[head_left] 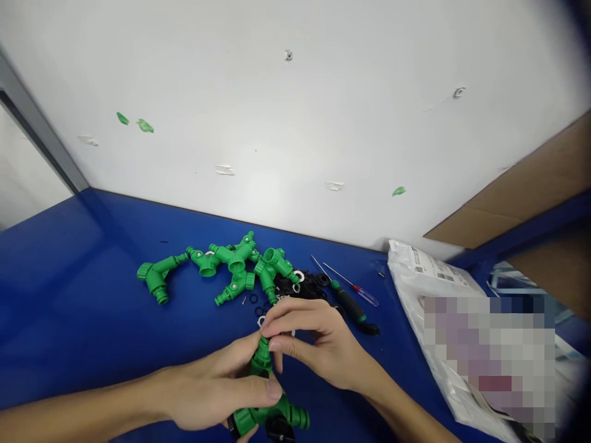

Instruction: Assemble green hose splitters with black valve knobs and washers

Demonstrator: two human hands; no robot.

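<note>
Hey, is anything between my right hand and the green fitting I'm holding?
Nothing visible: the right hand is right at the top of the green fitting, which the left hand grips.

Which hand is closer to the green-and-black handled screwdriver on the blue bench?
The right hand is nearer, just left of the green-and-black handled screwdriver; the left hand lies farther away, beyond the right hand.
</note>
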